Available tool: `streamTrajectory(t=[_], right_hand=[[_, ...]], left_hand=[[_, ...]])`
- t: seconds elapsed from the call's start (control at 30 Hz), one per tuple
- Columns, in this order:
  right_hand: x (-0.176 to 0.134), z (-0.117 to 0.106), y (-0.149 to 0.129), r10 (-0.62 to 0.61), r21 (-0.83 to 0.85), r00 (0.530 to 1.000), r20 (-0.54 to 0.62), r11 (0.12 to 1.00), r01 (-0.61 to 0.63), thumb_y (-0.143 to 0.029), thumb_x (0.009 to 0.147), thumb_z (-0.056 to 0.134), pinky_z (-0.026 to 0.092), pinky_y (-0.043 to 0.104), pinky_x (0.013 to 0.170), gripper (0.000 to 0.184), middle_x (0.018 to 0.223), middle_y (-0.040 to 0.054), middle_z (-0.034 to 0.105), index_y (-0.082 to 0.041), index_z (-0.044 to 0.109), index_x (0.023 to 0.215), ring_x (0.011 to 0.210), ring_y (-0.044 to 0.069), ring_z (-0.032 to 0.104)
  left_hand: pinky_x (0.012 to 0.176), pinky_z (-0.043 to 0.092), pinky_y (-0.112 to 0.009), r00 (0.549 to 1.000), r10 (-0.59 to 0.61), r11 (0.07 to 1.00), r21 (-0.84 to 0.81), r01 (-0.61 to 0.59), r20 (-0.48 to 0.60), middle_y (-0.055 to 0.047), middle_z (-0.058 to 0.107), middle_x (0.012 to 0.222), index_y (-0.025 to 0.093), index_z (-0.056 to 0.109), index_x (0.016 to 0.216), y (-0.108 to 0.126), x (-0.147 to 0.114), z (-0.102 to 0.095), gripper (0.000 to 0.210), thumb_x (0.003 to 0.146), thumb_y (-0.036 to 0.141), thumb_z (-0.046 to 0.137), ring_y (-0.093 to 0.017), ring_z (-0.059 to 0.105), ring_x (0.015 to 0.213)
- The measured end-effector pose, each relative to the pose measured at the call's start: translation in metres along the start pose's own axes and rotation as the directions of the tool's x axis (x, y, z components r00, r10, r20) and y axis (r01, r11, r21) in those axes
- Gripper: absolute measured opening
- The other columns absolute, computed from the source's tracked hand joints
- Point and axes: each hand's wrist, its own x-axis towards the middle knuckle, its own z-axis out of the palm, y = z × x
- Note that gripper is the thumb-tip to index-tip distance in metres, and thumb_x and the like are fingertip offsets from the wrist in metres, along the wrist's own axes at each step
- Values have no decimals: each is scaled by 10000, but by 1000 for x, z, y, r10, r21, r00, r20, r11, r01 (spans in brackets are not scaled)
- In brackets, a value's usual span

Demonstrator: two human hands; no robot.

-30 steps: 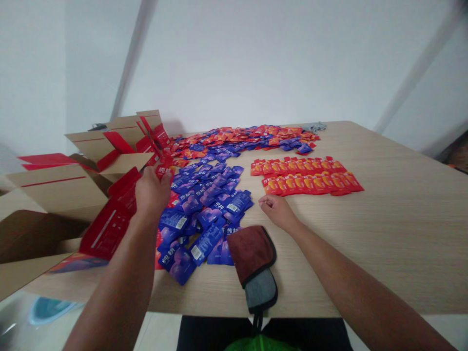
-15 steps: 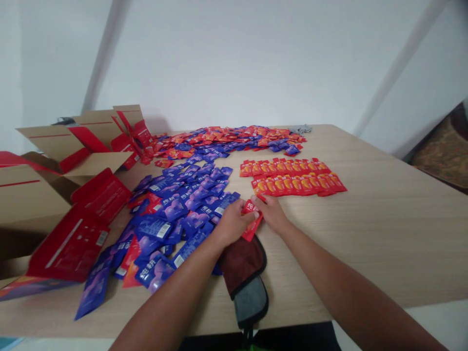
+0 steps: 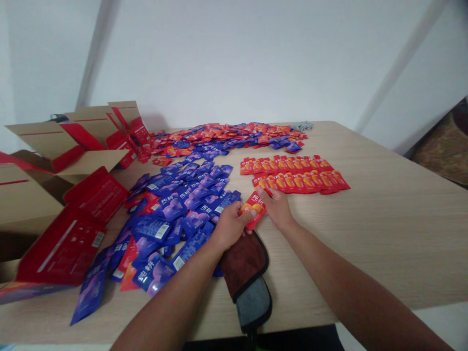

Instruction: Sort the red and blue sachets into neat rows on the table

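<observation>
Between both hands is a red sachet with orange fruit printed on its face. My left hand grips its lower left side, the thumb lying across the front. My right hand pinches the upper right edge. Just beyond the right hand, two overlapping rows of red sachets lie on the table. Beside my left hand spreads a loose pile of purple-blue sachets with a few red ones mixed in. Below the hands lies a brown and grey cloth pouch with black edging.
Opened red cardboard boxes with brown insides stand along the left. A long heap of mixed red and blue sachets runs along the back by the wall. A grey cloth lies at its right end on the wooden table.
The sachet has turned so its printed front shows more fully. My right hand has shifted slightly right and up along its edge. The view has tilted a little.
</observation>
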Motion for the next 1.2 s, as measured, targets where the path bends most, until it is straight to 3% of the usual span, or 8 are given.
streamTrajectory(t=[0.23,0.5,0.67,0.83,1.1,1.2], right_hand=[[3,-6,-6,-35,-14,998,-51,999,34,-717,832,725,407,269,501,501,615,-29,621,-226,644,764,558,161,532],[7,-7,-4,38,152,992,-120,988,-20,-702,788,792,433,270,487,500,628,-26,636,-224,646,804,536,156,541],[0,-1,-4,177,197,984,18,964,-177,-739,815,764,286,249,357,526,528,-54,544,-246,589,767,404,120,421],[-10,6,-7,160,166,970,181,968,-190,-714,819,785,348,237,377,526,542,-40,582,-228,592,769,419,121,466],[-10,7,-14,136,217,985,110,963,-158,-651,772,850,319,220,382,498,553,-48,579,-205,628,773,423,102,456],[-9,7,-12,137,231,979,150,958,-170,-652,784,838,327,221,394,494,565,-46,588,-205,629,772,437,103,456]], left_hand=[[409,412,-189,999,30,999,-14,-30,9,22,645,587,200,589,916,-1,0,2,395,920,578,702,-126,603,445],[399,365,-194,999,47,999,17,-46,-10,35,605,532,203,586,881,-2,-1,2,392,928,580,682,-128,570,420],[429,367,-214,993,98,995,38,-95,-70,35,607,525,208,587,877,-5,0,0,358,952,551,656,-135,559,426],[453,369,-227,992,87,996,25,-85,-95,39,600,513,215,589,882,-7,1,-3,328,952,528,652,-139,543,425],[485,393,-238,992,115,992,58,-112,-49,34,615,541,215,590,910,-7,1,-2,326,980,532,615,-147,570,463],[485,392,-237,989,128,991,55,-124,-71,31,627,549,215,588,913,-7,1,-2,307,993,511,603,-147,576,467]])
